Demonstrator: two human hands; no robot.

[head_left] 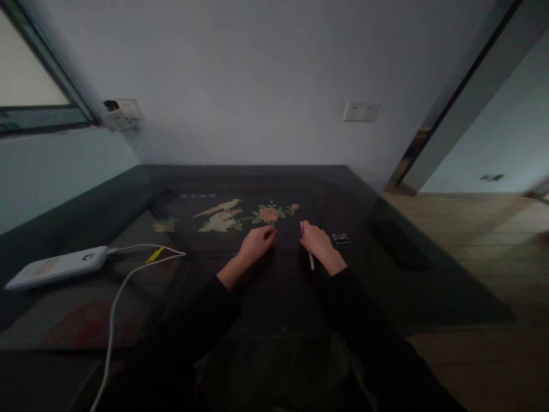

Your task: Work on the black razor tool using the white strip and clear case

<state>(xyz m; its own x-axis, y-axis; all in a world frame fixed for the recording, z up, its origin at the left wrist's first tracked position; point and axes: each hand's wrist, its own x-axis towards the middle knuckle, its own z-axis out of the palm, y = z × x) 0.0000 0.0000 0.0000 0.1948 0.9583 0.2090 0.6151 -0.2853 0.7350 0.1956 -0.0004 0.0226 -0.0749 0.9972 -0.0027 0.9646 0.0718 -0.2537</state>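
Resting on the dark glass table (128,194), the right hand (319,243) curls loosely around a thin white pen (310,258), which runs through the fist, its lower end poking out below the palm near the wrist; just right of that hand lies a small clear plastic piece (341,238); the left hand (256,242) sits near, fingers bent, fingertips touching the glass, holding nothing; a white power bank (55,266) bears print too blurred to read.
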